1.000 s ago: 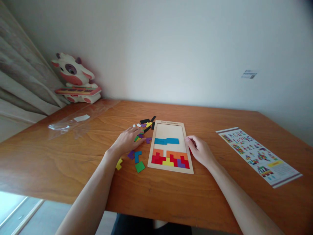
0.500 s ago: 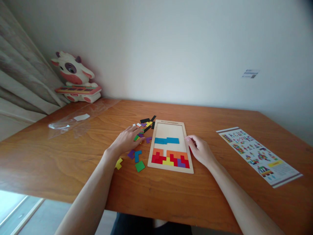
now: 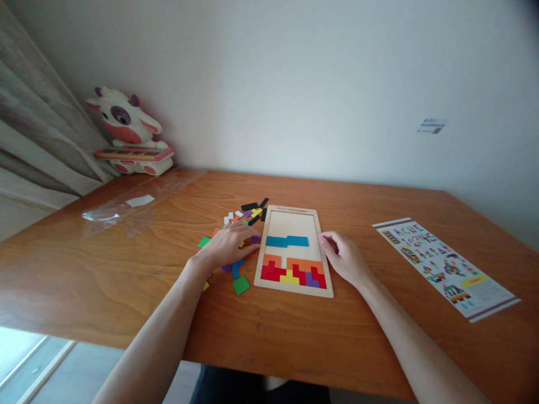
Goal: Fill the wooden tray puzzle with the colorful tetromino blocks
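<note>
My left hand point(image 3: 231, 242) is over the loose puzzle pieces left of the wooden puzzle board point(image 3: 293, 290). Its thumb and fingers are apart, with a purple piece point(image 3: 255, 239) showing between their tips. My right hand point(image 3: 342, 253) has curled fingers and holds the board's right edge by thumb and forefinger. Within the frame, red pieces point(image 3: 273, 273), a yellow piece point(image 3: 289, 277), a purple piece point(image 3: 312, 280) and orange pieces point(image 3: 305, 265) fill the near end. Blue pieces point(image 3: 287, 242) lie across its middle.
Black pieces point(image 3: 250, 207) lie beyond my left hand; a green square point(image 3: 241, 285) is nearer me. A printed sheet point(image 3: 446, 269) lies at right. Clear plastic wrapping point(image 3: 113, 215) and a cow toy with keyboard point(image 3: 128, 132) are at left. The wall point(image 3: 295, 90) rises behind the table.
My left hand has moved right and slightly nearer me, to the purple piece beside the board. White, orange and green pieces behind it have come into view. My right hand stays put.
</note>
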A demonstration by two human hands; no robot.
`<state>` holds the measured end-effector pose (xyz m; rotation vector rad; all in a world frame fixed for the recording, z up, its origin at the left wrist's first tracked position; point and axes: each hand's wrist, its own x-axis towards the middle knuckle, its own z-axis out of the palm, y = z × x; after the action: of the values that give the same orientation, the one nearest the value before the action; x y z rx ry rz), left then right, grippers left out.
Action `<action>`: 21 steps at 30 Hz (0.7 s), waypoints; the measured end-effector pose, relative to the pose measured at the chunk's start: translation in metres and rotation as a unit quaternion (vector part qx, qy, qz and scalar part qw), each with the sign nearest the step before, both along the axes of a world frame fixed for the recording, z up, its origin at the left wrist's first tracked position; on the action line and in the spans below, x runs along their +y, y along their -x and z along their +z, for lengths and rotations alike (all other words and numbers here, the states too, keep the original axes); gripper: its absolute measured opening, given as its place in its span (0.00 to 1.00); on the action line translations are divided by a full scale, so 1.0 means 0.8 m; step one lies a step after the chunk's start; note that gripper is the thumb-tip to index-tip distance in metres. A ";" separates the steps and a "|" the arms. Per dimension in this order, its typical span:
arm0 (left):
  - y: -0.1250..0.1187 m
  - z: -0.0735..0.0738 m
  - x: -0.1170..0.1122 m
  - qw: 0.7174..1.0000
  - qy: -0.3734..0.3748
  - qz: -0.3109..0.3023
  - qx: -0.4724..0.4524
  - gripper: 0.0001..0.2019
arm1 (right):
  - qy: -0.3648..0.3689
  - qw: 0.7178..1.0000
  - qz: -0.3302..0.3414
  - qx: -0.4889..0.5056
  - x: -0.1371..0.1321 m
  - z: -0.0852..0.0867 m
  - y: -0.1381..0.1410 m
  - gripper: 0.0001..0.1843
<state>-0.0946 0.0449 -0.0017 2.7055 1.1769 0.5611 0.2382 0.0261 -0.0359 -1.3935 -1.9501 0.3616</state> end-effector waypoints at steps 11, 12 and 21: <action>-0.034 -0.003 -0.015 0.995 0.015 -0.082 -0.051 0.19 | -0.043 0.991 0.123 -0.021 -0.004 0.005 0.016 0.18; -0.034 -0.001 -0.016 0.995 0.020 -0.082 -0.051 0.19 | -0.042 0.992 0.121 -0.022 -0.004 0.005 0.015 0.18; -0.028 0.002 -0.013 0.997 0.006 -0.070 -0.024 0.18 | -0.042 0.988 0.147 -0.023 -0.001 -0.002 0.012 0.23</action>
<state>-0.0720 0.0344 0.0000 2.7208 0.9655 0.5915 0.2288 0.0255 -0.0374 -1.0701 -2.1878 0.3816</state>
